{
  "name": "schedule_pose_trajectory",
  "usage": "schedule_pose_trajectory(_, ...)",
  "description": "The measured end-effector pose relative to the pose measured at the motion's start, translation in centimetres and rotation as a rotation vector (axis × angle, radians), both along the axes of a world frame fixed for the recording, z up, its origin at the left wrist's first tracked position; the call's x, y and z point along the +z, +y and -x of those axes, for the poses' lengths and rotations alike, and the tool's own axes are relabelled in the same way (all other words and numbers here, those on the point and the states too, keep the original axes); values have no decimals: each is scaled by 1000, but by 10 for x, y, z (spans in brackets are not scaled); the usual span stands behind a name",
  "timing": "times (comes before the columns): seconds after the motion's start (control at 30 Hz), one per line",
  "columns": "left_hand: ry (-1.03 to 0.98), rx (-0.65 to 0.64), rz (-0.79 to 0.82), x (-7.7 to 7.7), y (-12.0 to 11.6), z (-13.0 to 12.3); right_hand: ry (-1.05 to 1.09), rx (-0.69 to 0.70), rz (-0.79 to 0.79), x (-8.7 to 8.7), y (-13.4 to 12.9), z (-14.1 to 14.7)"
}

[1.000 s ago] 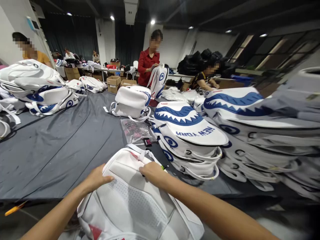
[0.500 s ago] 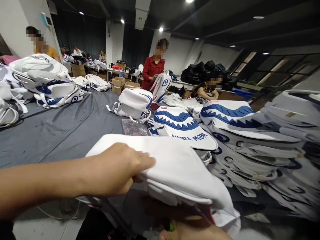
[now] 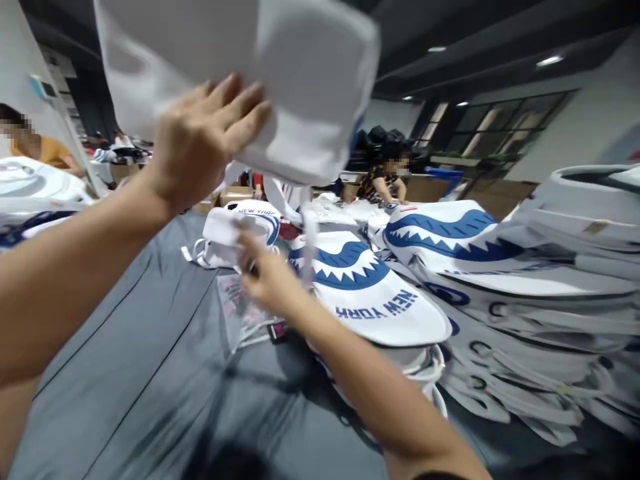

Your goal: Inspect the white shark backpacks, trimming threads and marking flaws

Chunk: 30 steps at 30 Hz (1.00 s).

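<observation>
A white backpack is lifted high in front of me, its upper part cut off by the frame. My left hand is closed on its lower side, fingers lying across the white panel. Below it, my right hand is blurred, with fingers curled around a small dark object that I cannot make out. A thin white strap hangs down just right of that hand. Behind the right hand sits another white backpack, partly covered by the fingers.
White backpacks with a blue shark-mouth print lie stacked at centre, and a taller pile stands at right. A clear plastic packet lies on the grey cloth-covered table. Co-workers sit at far left and behind the piles.
My left hand has raised the white backpack from the table edge to the top of the view. The right hand has come up from beneath it and reached forward over the table.
</observation>
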<state>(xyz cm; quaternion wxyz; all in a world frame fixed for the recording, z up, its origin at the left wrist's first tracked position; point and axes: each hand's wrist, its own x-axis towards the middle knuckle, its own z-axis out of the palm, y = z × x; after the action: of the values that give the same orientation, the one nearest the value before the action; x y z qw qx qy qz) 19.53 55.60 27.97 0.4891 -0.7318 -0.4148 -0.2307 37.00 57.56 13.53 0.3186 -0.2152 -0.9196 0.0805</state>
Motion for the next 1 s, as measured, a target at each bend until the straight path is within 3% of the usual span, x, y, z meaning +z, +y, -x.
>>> schedule_pose_trajectory(0.07,-81,-11,78,-26,85,23,-154,231,175,-50,-5,-18)
schedule_pose_trajectory(0.1,-128,-30,120,-45,127,34,-236,266,238,-76,-8,-33)
schedule_pose_trajectory(0.2,-262,-28,243,-120,230,58,-272,-11,457,-139,-13,-88)
schedule_pose_trajectory(0.3,-382,64,399,-190,280,72,-223,-207,364,-166,-14,-136)
schedule_pose_trajectory(0.37,-447,104,412,-216,285,77,-171,-259,114,-170,-14,-154)
schedule_pose_trajectory(0.47,-450,98,364,-230,264,76,-131,-472,-299,-172,-13,-165)
schedule_pose_trajectory(0.53,-473,97,380,-242,235,69,-241,-739,-413,-178,-7,-167)
schedule_pose_trajectory(0.63,-636,45,569,-282,172,50,-482,-1017,-298,-187,9,-169)
schedule_pose_trajectory(0.73,-1008,-147,908,-336,96,24,-632,-988,-76,-178,23,-176)
schedule_pose_trajectory(0.8,-1174,-191,1001,-366,49,3,-667,-943,-48,-154,25,-183)
schedule_pose_trajectory(0.87,-1320,-211,1045,-386,12,-19,-630,-937,-151,-117,18,-189)
schedule_pose_trajectory(1.0,-1693,-332,1123,-395,-35,-72,-427,-796,-563,-35,-37,-184)
